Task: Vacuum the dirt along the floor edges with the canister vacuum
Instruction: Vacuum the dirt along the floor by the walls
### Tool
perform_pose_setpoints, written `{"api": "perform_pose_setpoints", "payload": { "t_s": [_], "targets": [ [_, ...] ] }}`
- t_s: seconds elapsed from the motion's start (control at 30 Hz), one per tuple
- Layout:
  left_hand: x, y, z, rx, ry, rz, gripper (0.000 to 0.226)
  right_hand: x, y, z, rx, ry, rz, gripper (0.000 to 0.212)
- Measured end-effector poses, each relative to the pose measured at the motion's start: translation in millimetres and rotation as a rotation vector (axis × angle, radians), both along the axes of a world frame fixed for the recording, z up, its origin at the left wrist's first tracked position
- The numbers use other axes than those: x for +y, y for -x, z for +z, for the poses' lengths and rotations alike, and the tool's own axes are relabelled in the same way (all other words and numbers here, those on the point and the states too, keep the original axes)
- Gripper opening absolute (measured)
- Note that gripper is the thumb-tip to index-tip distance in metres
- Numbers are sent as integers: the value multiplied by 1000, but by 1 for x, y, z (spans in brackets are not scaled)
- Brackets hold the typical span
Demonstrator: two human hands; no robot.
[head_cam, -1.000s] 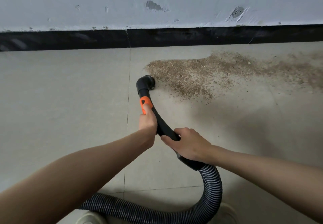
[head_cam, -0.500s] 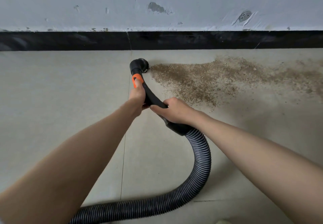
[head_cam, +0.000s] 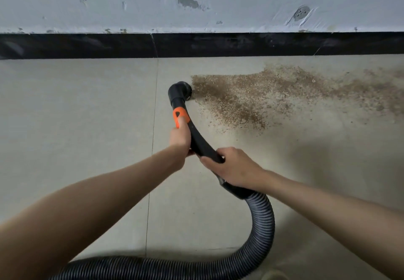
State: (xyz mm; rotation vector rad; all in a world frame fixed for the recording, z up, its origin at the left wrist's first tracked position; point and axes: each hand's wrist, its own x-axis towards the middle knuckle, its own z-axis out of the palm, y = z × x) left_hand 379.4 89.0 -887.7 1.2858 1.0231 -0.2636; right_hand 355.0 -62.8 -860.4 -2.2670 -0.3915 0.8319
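A black vacuum wand (head_cam: 202, 142) with an orange collar (head_cam: 180, 116) ends in a round black nozzle (head_cam: 180, 91) resting on the beige tiled floor. The nozzle touches the left tip of a wide patch of brown dirt (head_cam: 273, 96) that spreads rightward near the wall. My left hand (head_cam: 180, 137) grips the wand just below the orange collar. My right hand (head_cam: 235, 168) is closed on the wand lower down, where it joins the ribbed grey hose (head_cam: 262, 231). The hose curves down and off to the lower left. The canister itself is out of view.
A black skirting board (head_cam: 218, 44) runs along the foot of a scuffed pale wall (head_cam: 196, 2). A tile joint (head_cam: 153, 148) runs from the wall toward me, just left of the nozzle. A shadow falls on the floor at the right.
The nozzle had moved up close to the skirting half a second ago; now it is pulled back a little from the wall. It stays at the dirt's left tip.
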Motion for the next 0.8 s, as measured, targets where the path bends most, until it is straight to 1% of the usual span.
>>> {"api": "perform_pose_setpoints", "payload": {
  "t_s": [0.13,0.27,0.37,0.6,0.7,0.8],
  "targets": [
    [-14,28,-8,-1,23,10,52,-13,29,-1,10,64,1,46],
    [-20,19,-2,-3,54,-58,50,-19,26,-1,13,59,-45,49],
    [-19,1,2,-5,28,-95,54,-16,11,-3,11,31,-66,49],
    [4,-54,6,-17,-98,-51,54,17,-45,-10,-34,-56,-94,50],
    [15,-74,10,-30,-105,-59,56,31,-64,-12,-27,-89,-106,54],
    [22,-83,9,-48,-105,-70,53,39,-71,-13,-38,-83,-131,53]
  ]
}}
